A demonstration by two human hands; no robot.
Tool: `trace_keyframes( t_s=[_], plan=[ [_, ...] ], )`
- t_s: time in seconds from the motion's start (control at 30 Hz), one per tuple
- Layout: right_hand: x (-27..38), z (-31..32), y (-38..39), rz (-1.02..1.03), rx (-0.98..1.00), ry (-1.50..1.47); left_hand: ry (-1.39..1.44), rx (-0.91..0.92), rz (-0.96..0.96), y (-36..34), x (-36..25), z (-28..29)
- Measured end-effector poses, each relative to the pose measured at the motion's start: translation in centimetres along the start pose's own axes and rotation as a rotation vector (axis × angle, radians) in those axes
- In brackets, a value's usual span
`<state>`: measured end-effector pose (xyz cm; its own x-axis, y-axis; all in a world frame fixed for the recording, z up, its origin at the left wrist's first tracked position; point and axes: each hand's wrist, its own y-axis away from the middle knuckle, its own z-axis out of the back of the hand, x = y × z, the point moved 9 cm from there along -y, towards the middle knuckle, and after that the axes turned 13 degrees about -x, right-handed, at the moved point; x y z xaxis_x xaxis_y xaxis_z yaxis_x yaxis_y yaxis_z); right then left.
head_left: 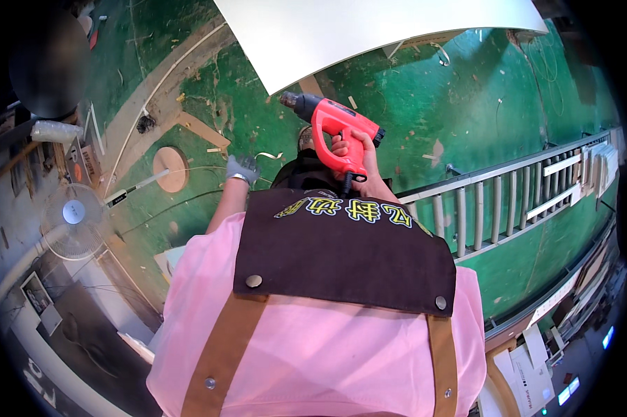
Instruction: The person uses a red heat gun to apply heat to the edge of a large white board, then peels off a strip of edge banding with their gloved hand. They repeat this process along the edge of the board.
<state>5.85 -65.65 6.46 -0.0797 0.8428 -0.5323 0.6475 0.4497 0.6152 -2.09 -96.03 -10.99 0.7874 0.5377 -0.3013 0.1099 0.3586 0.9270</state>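
Observation:
My right hand is bare and wrapped round the handle of a red heat gun. Its dark nozzle points up and left, close to the near corner of a large white board. A black cord leaves the bottom of the handle toward my apron. My left hand, in a grey glove, hangs out to the left with thumb and fingers apart; no held thing shows in it. Beside it a pale curled strip shows against the green floor, and a thin line passes near the glove.
A metal roller conveyor runs along the right, bearing white strips at its far end. At left stand a fan and a round wooden disc. Scraps litter the green floor; boards lie at lower right.

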Motion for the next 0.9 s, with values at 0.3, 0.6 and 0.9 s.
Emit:
trace_keyframes(
  t_s=[0.3, 0.6, 0.9],
  plan=[
    [1.1, -0.6, 0.7, 0.109, 0.124, -0.096, 0.059, 0.094, 0.039, -1.3, -0.9, -1.7],
    [13.8, -3.5, 8.1, 0.498, 0.378, -0.32, 0.002, 0.148, 0.018, 2.2, -0.1, -3.6],
    [17.6, -5.5, 10.6, 0.441, 0.5, -0.326, -0.004, 0.201, -0.001, 4.3, -0.1, -6.2]
  ],
)
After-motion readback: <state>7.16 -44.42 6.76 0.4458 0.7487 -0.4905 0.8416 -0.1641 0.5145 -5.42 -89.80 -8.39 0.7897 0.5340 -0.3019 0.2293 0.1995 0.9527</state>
